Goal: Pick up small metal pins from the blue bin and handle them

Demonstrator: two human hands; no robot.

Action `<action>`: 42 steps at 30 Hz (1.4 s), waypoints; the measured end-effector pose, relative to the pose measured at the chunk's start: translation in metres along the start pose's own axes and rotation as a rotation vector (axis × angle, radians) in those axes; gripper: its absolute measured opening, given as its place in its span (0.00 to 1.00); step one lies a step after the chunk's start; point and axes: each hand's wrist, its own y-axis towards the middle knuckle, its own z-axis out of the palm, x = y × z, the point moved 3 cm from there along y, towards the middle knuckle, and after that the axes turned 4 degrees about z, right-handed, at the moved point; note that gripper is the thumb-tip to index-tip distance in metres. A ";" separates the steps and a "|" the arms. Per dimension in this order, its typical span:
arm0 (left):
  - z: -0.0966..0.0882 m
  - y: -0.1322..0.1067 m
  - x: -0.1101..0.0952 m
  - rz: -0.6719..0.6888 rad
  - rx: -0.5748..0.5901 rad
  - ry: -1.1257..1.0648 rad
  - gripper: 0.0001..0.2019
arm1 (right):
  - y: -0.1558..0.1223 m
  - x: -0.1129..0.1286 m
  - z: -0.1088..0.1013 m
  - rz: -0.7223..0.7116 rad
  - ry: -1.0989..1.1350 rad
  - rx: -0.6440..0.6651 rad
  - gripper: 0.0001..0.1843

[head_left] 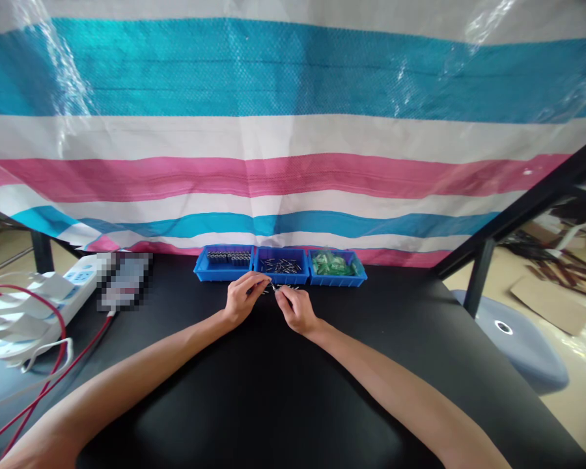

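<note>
Both my arms reach forward over a black table (pixel 273 404). My left hand (pixel 242 298) and my right hand (pixel 295 308) meet just in front of three blue trays, fingers pinched together around a small thin metal part (pixel 272 286) held between them. A few small metal pins (pixel 293 287) lie loose on the table by my fingertips. The left tray (pixel 224 263) holds dark cylindrical parts, the middle tray (pixel 281 266) holds small metal pins, and the right tray (pixel 337 268) holds green pieces.
A striped blue, pink and white tarp (pixel 283 169) hangs behind the table. At the left lie a white power strip (pixel 81 283), red cables (pixel 53 365) and a blurred-out item (pixel 124 280). A black frame leg (pixel 478 280) and a grey round stool (pixel 517 345) stand at the right.
</note>
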 end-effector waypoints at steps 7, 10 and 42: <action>-0.001 -0.001 -0.001 0.019 -0.002 0.013 0.08 | 0.000 -0.004 0.000 0.037 -0.010 -0.032 0.16; 0.000 -0.001 -0.001 0.029 0.012 0.015 0.07 | 0.000 -0.004 0.000 0.034 -0.008 -0.046 0.16; 0.001 -0.004 0.005 0.102 -0.023 0.043 0.09 | 0.000 0.001 0.000 -0.003 -0.037 -0.026 0.17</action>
